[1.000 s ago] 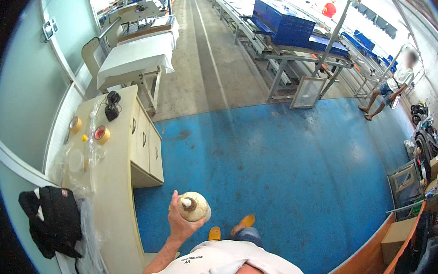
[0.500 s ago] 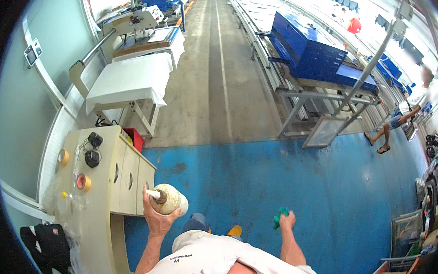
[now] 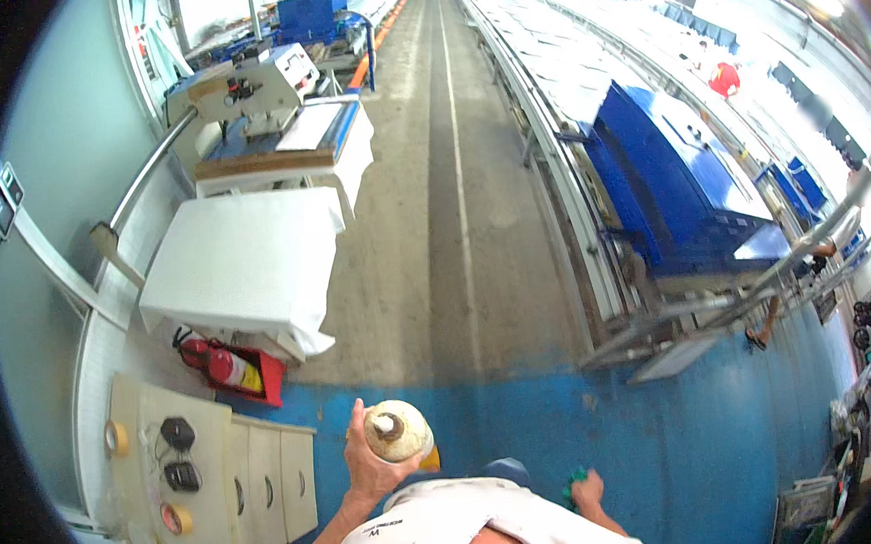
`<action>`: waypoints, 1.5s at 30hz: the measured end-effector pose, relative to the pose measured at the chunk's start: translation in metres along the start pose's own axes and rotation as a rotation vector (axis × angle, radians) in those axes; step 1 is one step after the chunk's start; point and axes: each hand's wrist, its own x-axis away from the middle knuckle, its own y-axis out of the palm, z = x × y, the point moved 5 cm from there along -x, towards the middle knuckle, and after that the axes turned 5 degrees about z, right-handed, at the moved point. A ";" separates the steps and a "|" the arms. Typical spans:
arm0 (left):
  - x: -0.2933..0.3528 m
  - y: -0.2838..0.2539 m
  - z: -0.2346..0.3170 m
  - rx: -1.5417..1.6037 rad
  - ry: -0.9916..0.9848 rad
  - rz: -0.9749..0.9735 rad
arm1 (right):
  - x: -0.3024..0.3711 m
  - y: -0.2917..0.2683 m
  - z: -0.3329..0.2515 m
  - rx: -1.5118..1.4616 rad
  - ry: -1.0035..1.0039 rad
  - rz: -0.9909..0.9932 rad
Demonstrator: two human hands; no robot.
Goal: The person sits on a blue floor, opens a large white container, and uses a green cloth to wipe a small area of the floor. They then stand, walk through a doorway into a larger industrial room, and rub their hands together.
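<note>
In my left hand [image 3: 370,473] is a stained, cream-coloured bottle [image 3: 411,435] with a white nozzle on its brown-smudged top. The fingers wrap round its left side, and it is held upright in front of my body. My right hand [image 3: 589,488] hangs low at my right side, closed on a crumpled green cloth [image 3: 572,485], which pokes out past the fingers. Below the bottle, a bit of yellow shoe [image 3: 430,460] shows above the blue floor.
A beige drawer cabinet [image 3: 274,481] stands at my left, with tape rolls on top. Beyond it are fire extinguishers [image 3: 232,369] in a red stand and a white-covered table [image 3: 246,264]. A grey aisle [image 3: 423,223] runs ahead. Right, a blue machine [image 3: 670,188] sits beside long rails.
I have moved forward: the cabinet, covered table and blue machine are nearer, and the fire extinguishers show more fully. The bottle and the green cloth stay in my hands.
</note>
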 end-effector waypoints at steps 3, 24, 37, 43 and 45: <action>-0.084 0.040 -0.014 0.034 -0.010 0.002 | -0.047 0.019 0.012 0.059 0.186 0.012; -0.678 0.285 -0.107 0.076 -0.126 0.236 | -0.569 0.036 -0.772 -0.444 -0.706 0.119; -1.054 0.357 -0.247 0.083 -0.058 0.246 | -0.747 0.109 -0.862 0.325 -0.221 -0.103; -1.153 0.369 -0.292 -0.048 -0.182 0.541 | -0.881 0.146 -1.079 0.256 -0.429 -0.144; -1.184 0.377 -0.303 -0.140 -0.357 0.587 | -0.935 0.137 -1.188 0.163 -0.554 -0.116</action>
